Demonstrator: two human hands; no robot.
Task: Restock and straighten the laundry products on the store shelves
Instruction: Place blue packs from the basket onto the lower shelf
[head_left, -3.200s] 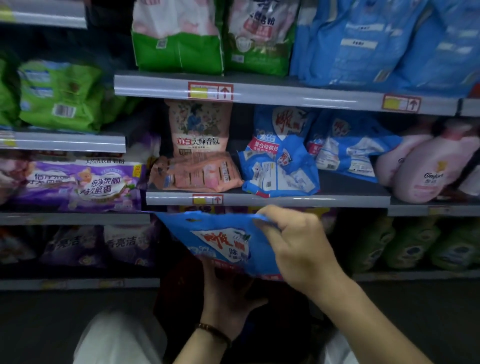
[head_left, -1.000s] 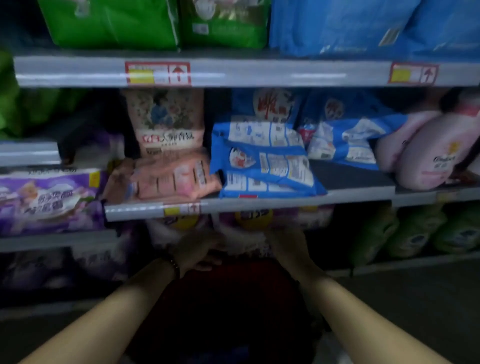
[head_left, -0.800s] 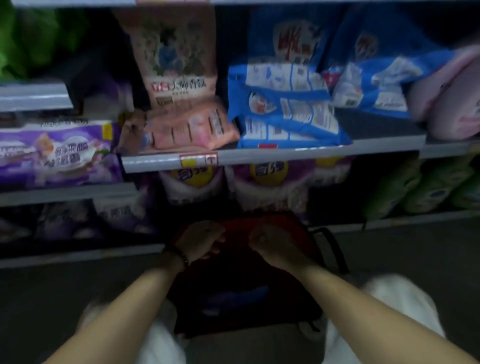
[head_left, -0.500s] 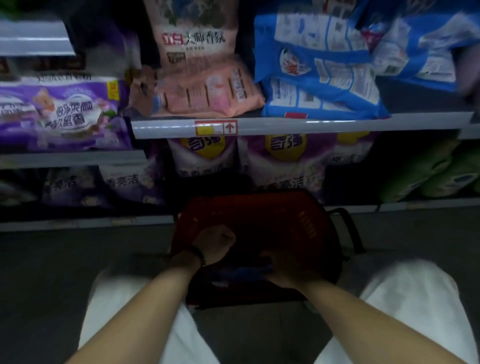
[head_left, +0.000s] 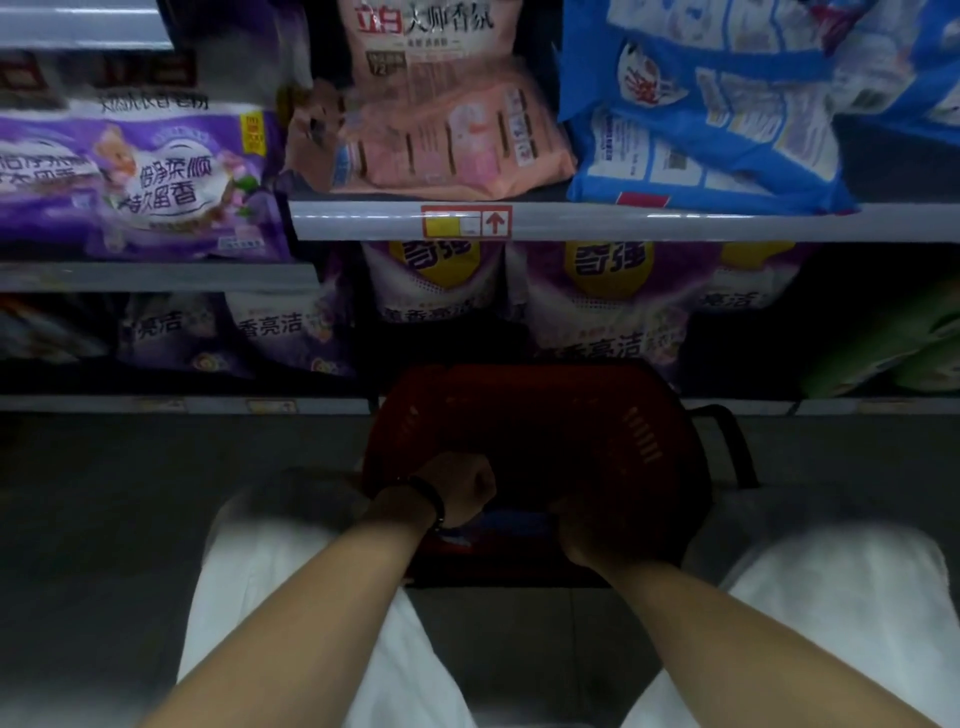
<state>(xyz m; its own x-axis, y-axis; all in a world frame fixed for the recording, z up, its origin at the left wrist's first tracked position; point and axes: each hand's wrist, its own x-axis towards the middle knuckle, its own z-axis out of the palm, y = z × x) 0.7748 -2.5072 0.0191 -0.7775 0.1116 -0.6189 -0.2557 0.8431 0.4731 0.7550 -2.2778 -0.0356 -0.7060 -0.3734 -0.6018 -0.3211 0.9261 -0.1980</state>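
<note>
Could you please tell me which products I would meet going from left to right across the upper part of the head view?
purple bag with a bear → pink bag lying flat → stacked blue bags

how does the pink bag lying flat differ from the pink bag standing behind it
The flat pink bag lies down at the front edge of the shelf; the standing pink bag is upright behind it. The flat one shows small-print panels; the standing one shows its large title. Both are pink and sit on that shelf.
</note>
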